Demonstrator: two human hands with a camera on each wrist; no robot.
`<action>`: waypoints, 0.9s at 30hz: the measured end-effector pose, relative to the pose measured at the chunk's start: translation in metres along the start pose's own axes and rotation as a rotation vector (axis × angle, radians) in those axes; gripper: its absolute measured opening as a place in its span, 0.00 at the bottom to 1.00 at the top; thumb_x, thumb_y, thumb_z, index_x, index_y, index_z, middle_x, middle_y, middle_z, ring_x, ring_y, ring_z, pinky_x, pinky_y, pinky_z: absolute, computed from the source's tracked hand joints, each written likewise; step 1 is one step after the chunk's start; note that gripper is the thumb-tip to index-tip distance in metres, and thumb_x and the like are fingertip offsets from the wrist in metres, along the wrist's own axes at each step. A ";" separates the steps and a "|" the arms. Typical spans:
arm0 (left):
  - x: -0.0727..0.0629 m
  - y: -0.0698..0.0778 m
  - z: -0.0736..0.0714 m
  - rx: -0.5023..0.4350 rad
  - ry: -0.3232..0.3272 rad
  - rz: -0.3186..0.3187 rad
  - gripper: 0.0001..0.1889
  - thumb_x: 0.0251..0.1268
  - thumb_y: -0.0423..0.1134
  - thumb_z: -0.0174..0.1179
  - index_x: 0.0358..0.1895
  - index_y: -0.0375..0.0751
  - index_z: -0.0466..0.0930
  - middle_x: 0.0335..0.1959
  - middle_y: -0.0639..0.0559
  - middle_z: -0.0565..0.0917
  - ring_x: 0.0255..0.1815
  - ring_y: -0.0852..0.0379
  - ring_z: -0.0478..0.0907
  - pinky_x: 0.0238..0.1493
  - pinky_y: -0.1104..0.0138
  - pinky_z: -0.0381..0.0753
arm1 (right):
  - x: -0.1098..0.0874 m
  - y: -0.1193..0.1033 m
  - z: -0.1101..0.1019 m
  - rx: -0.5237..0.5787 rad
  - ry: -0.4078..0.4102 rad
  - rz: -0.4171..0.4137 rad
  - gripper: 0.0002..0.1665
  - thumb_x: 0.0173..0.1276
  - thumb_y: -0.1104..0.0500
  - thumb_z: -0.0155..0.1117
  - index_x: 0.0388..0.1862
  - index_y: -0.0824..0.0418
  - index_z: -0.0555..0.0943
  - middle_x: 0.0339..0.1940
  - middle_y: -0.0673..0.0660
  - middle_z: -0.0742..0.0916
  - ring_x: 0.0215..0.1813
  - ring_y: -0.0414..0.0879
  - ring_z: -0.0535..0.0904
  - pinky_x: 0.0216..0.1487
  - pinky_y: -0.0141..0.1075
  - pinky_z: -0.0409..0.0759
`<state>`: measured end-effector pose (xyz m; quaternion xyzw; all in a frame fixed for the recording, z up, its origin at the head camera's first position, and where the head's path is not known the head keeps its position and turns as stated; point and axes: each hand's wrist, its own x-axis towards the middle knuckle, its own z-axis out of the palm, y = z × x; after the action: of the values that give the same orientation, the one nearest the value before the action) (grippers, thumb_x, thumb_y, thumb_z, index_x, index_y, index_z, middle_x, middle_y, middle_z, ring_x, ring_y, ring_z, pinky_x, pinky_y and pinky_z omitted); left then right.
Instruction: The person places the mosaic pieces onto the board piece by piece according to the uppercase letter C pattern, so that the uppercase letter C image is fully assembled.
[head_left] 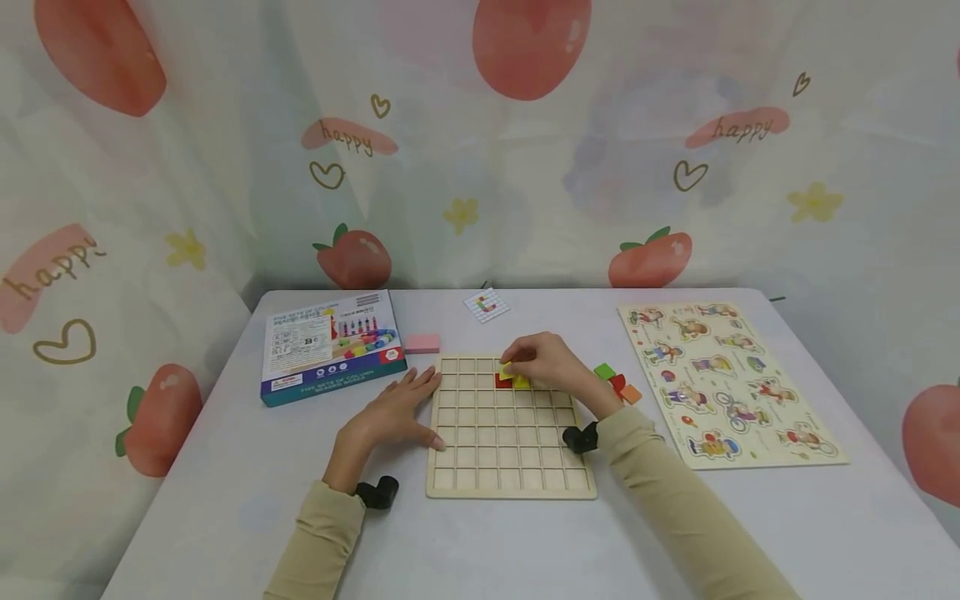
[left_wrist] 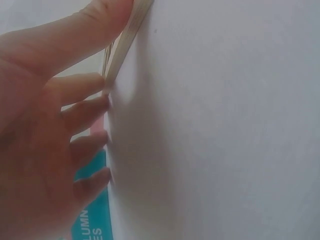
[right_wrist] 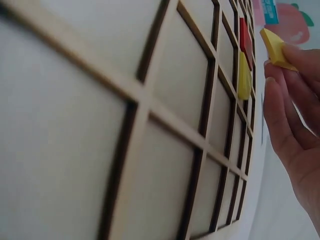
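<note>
Grid board (head_left: 510, 458): pale wood, divided into cells by raised strips; lying flat mid-desk (head_left: 465, 550), its side edges running near to far and its near edge parallel to the person's side. Outline roughly square.

Held tile (head_left: 506, 369): yellow, small and thin; raised just above the far part of the grid board, tilted against its surface. In the right wrist view its longest visible edge slants from upper left to lower right; whether it has a true long axis cannot be told.

Right hand (head_left: 543, 360): narrow, thumb and fingertips pinching the held tile.

Left hand (head_left: 397, 412): wide, fingers spread; thumb on the left edge of the grid board, fingers pointing to its far left corner.

Red tile (head_left: 503, 382) and yellow tile (head_left: 521, 383): side by side in neighbouring cells, below the held tile.

Loose tiles (head_left: 630, 394): green, red and orange, grouped right of the grid board.

Pink block (head_left: 422, 343): beside the box (head_left: 330, 358), long axis left to right.

Card (head_left: 487, 305): gridded, set cornerwise, beyond the grid board.

Picture puzzle (head_left: 731, 383): at right, long axis near to far, slanting.
</note>
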<state>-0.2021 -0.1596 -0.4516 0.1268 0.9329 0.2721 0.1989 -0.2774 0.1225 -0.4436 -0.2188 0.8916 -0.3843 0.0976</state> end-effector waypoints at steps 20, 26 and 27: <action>0.001 -0.002 0.001 0.007 0.000 -0.006 0.57 0.50 0.55 0.79 0.83 0.49 0.55 0.86 0.53 0.50 0.87 0.44 0.38 0.85 0.43 0.40 | 0.015 -0.014 0.018 -0.039 -0.062 -0.035 0.04 0.68 0.61 0.73 0.39 0.58 0.92 0.39 0.52 0.93 0.44 0.45 0.88 0.53 0.43 0.85; 0.000 -0.001 0.000 0.005 -0.001 -0.006 0.57 0.50 0.55 0.79 0.83 0.49 0.55 0.86 0.53 0.51 0.87 0.44 0.38 0.85 0.44 0.40 | 0.017 -0.013 0.020 -0.046 -0.097 -0.021 0.04 0.68 0.61 0.72 0.39 0.57 0.92 0.38 0.51 0.93 0.40 0.39 0.84 0.45 0.34 0.82; 0.000 0.000 0.000 0.006 -0.001 -0.008 0.57 0.50 0.55 0.79 0.83 0.49 0.55 0.86 0.53 0.51 0.87 0.44 0.38 0.85 0.44 0.40 | 0.017 -0.013 0.021 -0.047 -0.098 -0.025 0.04 0.68 0.62 0.72 0.39 0.57 0.92 0.39 0.52 0.93 0.40 0.40 0.84 0.45 0.34 0.82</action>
<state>-0.2021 -0.1601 -0.4514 0.1238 0.9341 0.2687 0.2000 -0.2810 0.0934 -0.4483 -0.2509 0.8916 -0.3534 0.1310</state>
